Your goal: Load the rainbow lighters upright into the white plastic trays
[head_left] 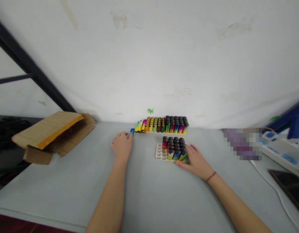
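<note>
A white slotted tray (159, 152) sits mid-table, partly filled with upright colourful lighters (175, 147). My right hand (196, 160) rests against the tray's right front corner, fingers curled around it. My left hand (121, 144) is closed on a blue lighter (132, 131), just left of a long row of colourful lighters (162, 125) lined up along the wall.
An open cardboard box (53, 134) lies at the left of the grey table (149, 191). At the right are a blurred purple object (241, 144), a white power strip (284, 153) with a cable, and a dark phone (289, 184).
</note>
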Available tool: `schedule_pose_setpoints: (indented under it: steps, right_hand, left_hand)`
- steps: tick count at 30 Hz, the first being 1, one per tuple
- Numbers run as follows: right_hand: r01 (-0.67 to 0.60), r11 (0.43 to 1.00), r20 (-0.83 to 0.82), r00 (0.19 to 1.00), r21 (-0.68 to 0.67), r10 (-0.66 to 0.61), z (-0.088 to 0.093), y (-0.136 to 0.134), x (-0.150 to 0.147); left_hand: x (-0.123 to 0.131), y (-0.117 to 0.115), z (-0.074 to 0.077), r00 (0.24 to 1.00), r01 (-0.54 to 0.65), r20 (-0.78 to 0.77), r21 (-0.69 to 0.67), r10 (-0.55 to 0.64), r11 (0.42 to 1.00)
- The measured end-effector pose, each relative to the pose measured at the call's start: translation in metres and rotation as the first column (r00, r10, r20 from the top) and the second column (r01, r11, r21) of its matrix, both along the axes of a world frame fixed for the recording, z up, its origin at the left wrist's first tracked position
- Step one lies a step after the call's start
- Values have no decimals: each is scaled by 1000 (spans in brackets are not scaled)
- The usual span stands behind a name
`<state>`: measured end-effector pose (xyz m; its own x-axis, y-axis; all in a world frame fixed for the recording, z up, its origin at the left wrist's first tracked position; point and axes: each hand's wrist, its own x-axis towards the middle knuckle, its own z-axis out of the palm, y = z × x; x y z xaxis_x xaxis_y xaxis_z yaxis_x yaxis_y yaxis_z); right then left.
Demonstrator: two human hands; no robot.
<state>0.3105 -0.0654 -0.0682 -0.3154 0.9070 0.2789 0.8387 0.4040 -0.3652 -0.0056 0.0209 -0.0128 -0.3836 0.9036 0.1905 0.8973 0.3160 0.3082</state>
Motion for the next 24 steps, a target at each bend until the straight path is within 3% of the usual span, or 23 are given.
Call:
schedule_pose_setpoints:
  steps: [4, 6, 9, 12, 14, 16, 18, 20, 24]
  right_hand:
    - [1, 1000, -11, 1000, 2, -1, 2, -1, 0]
    - [2, 1000, -1, 1000, -5, -2, 2, -1, 0]
    - [2, 1000, 8, 1000, -12, -2, 2, 0, 0]
    - [0, 1000, 1, 1000, -1, 0, 1, 0, 0]
    - [-3, 1000, -9, 1000, 9, 3, 0, 0, 0]
    - [-6, 1000, -10, 1000, 12, 6, 0, 0, 0]
    - [-7, 1000, -6, 1000, 8, 7, 0, 0, 0]
    - [-3, 1000, -1, 1000, 6, 3, 0, 0, 0]
    - [1, 1000, 12, 1000, 7, -1, 0, 0, 0]
  left_hand:
    - [-3, 1, -3, 987, 148, -58, -47, -151, 988]
    - [-3, 2, -5, 984, 170, -41, -68, -173, 983]
    - [-8, 6, -6, 996, 74, 57, -13, -73, 997]
    - [-15, 10, -5, 947, -21, 322, 92, -10, 996]
    - [-16, 12, -3, 784, -80, 619, 172, -45, 982]
    - [-9, 12, 0, 511, -152, 851, 228, -121, 962]
    - [3, 9, 4, 278, -194, 939, 263, -204, 945]
    - [18, 5, 8, 153, -173, 949, 301, -276, 938]
    - [41, -6, 12, 33, -21, 917, 398, -397, 917]
